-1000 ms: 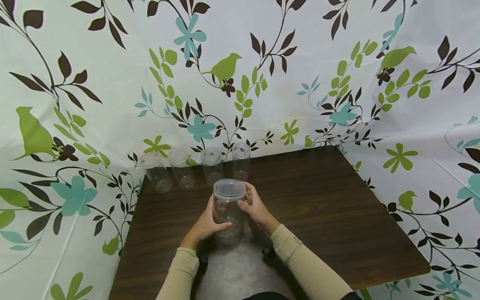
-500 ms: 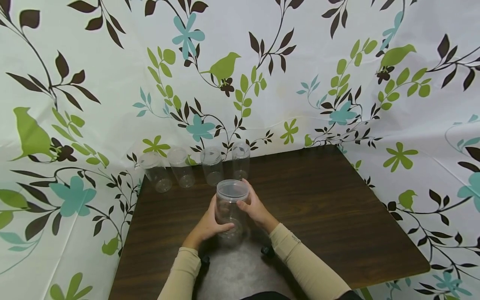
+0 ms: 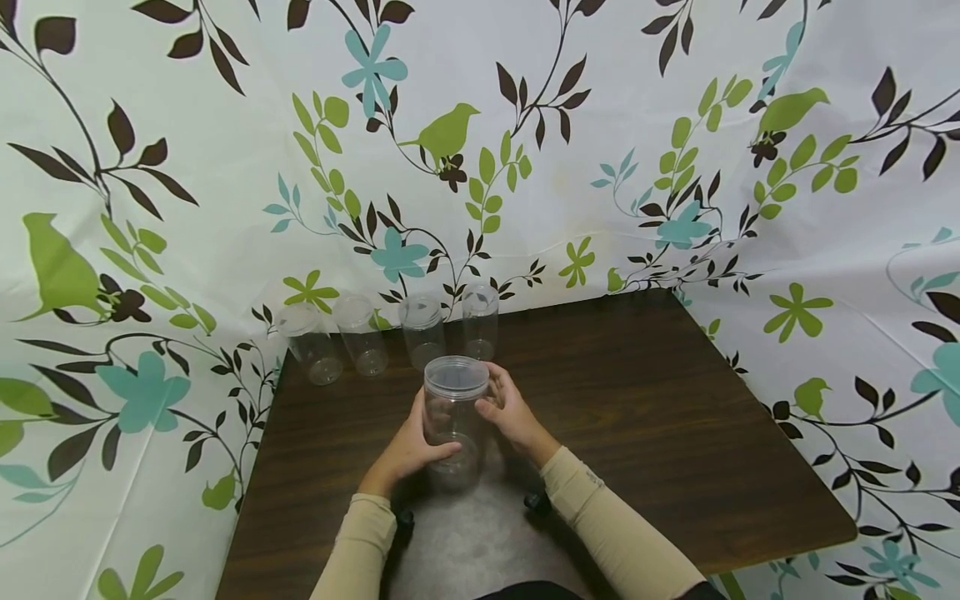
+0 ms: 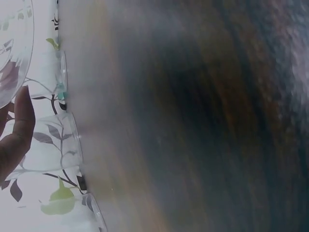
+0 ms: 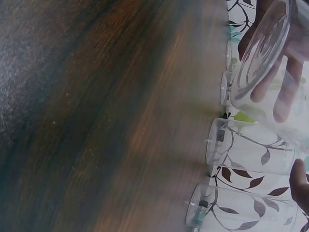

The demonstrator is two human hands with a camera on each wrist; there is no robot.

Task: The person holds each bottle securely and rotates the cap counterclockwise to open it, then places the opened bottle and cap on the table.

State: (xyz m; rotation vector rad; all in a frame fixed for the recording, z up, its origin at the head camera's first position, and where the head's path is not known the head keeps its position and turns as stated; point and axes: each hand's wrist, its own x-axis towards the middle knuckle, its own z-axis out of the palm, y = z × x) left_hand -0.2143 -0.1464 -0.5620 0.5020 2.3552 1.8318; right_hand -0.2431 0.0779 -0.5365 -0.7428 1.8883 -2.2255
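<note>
A clear plastic jar [image 3: 453,421] with a translucent screw lid [image 3: 456,377] is held upright between both hands near the front of the table. My left hand [image 3: 408,447] grips its left side, thumb across the front low on the wall. On the other side my right hand [image 3: 517,418] holds it higher up, its thumb just below the lid. In the right wrist view, the jar's ridged base [image 5: 263,53] hangs above the tabletop, and fingers [image 5: 288,92] show through the clear wall. The left wrist view catches only part of the jar [image 4: 17,53].
Several similar clear lidded jars stand in a row along the back left edge of the dark wood table [image 3: 637,417], among them a leftmost jar [image 3: 309,346] and a rightmost jar [image 3: 481,321]. Patterned fabric [image 3: 555,208] hangs behind and beside the table.
The held jar shifts slightly right, then back left, with both hands keeping their grip. The row of jars at the back stays put.
</note>
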